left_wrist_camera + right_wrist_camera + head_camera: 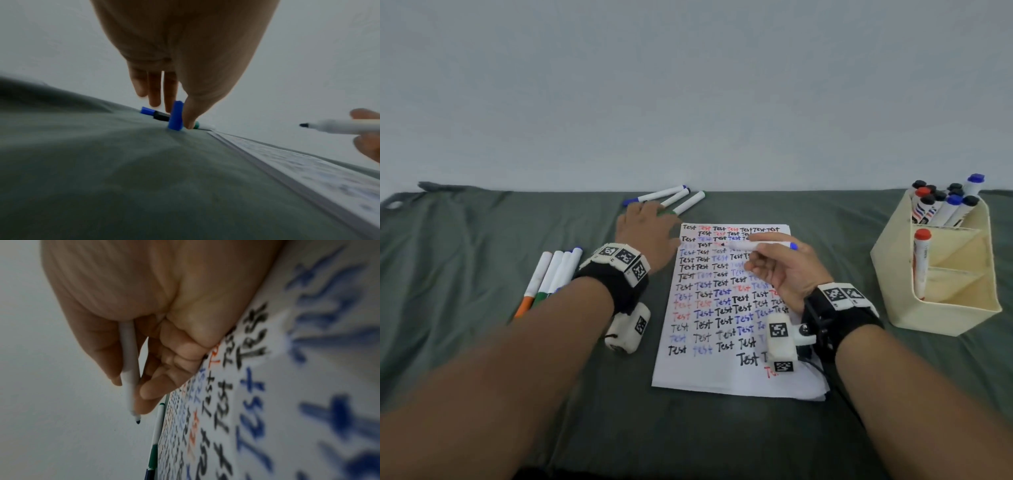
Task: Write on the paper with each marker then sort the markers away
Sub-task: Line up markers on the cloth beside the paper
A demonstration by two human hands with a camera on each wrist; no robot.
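A white paper (722, 371) covered in "Test" words in black, blue and red lies on the green cloth. My right hand (756, 255) hovers over its upper right and grips an uncapped white marker (760, 246), whose dark tip (137, 421) points left above the sheet. My left hand (650, 214) sits just beyond the paper's top left corner. There its thumb and fingers pinch a blue cap (175, 116), which stands on the cloth. Three capped markers (671, 198) lie just beyond that hand.
Several more markers (551, 277) lie side by side on the cloth to the left of my left wrist. A cream organizer (893, 260) stands at the right, with several markers (945, 205) in its back compartment and a red-capped one (921, 260) further forward. A pale wall rises behind the table.
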